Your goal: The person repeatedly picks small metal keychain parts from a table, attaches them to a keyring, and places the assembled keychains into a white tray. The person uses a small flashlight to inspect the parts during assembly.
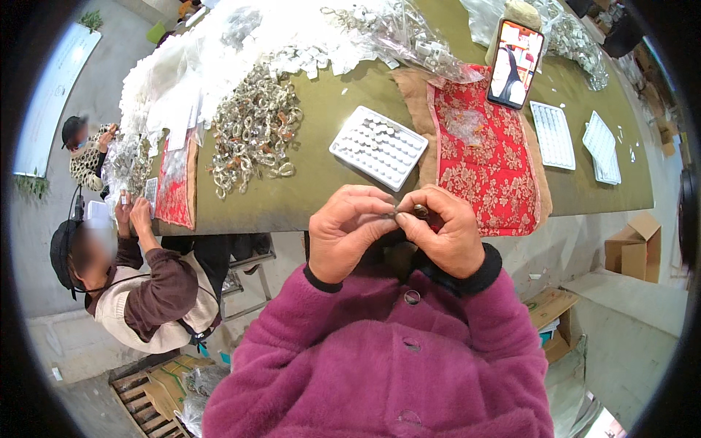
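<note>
My left hand (pixel 348 232) and my right hand (pixel 442 228) meet in front of my chest, just off the table's near edge. Both are closed, thumb and fingertips pinched together. Between the fingertips is something too small to make out. A small dark, rounded thing (pixel 420 212) shows in the curl of my right fingers; its kind is unclear. Just beyond my hands lies a white plastic tray (pixel 400 172) with rows of small pockets, several small pale round pieces (pixel 374 135) sitting on it.
A red floral cloth (pixel 478 175) lies right of the tray, with a propped phone (pixel 515 64) behind. Further right are white trays (pixel 553 135). A pile of looped pieces (pixel 255 124) and white bags (pixel 197 51) lie left. A co-worker (pixel 146 277) sits at far left.
</note>
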`<state>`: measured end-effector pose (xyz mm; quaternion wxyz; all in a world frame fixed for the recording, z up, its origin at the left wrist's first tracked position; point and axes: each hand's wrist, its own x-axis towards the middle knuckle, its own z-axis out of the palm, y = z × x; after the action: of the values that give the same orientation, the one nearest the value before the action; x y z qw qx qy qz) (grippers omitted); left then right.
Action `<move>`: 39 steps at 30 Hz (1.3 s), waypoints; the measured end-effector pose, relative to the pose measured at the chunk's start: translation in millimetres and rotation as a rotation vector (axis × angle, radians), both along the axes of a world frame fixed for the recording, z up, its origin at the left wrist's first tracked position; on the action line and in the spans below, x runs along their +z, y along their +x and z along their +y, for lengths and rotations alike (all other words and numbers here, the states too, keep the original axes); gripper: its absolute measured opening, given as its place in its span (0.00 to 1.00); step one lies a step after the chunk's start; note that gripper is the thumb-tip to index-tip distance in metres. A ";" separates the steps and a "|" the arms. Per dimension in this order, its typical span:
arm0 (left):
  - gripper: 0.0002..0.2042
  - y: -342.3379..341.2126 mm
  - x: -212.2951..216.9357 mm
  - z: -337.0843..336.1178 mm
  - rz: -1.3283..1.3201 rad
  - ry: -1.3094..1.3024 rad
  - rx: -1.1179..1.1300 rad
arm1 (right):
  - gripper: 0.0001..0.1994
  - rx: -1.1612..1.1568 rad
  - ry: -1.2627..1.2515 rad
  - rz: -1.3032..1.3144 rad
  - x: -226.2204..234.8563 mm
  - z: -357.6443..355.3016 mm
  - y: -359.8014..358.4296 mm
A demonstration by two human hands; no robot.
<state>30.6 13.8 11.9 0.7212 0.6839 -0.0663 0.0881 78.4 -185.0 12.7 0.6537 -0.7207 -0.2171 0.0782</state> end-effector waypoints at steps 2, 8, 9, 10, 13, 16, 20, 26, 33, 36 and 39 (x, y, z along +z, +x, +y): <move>0.12 0.7 2.9 4.1 0.108 -0.064 -0.122 | 0.07 0.026 -0.033 0.034 3.5 -6.0 -0.7; 0.10 1.7 5.4 9.7 0.315 -0.294 -0.364 | 0.06 0.211 -0.087 0.156 12.5 -23.6 -4.4; 0.11 1.1 5.4 9.9 0.354 -0.333 -0.394 | 0.06 0.223 -0.075 0.222 13.5 -27.4 -4.9; 0.11 -0.2 5.6 9.7 0.382 -0.372 -0.382 | 0.06 0.236 -0.065 0.289 14.7 -31.5 -5.6; 0.11 -1.2 6.9 12.4 0.385 -0.377 -0.377 | 0.06 0.223 -0.032 0.318 14.9 -33.0 -7.8; 0.12 1.3 8.6 16.0 0.329 -0.289 -0.350 | 0.08 0.173 0.010 0.195 13.1 -22.3 -4.5; 0.13 10.4 10.7 18.6 0.285 -0.256 -0.318 | 0.09 0.168 -0.001 0.003 12.9 -9.1 9.1; 0.17 66.9 25.6 50.6 0.065 0.449 -0.052 | 0.08 -0.019 0.013 -0.119 -1.0 -10.6 31.2; 0.15 261.1 7.6 126.9 0.147 1.450 0.342 | 0.09 -0.153 0.115 -0.099 -30.6 -17.3 45.7; 0.13 279.9 -3.7 136.0 0.240 1.653 0.281 | 0.10 -0.185 0.138 -0.062 -35.7 -19.2 45.3; 0.08 262.5 -1.7 139.4 0.137 1.758 0.213 | 0.09 -0.188 0.170 0.010 -36.3 -20.6 45.3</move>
<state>293.1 153.1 10.2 -0.0742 0.9968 -0.0028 0.0311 123.7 -205.5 -23.5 0.7179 -0.6796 -0.1510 0.0015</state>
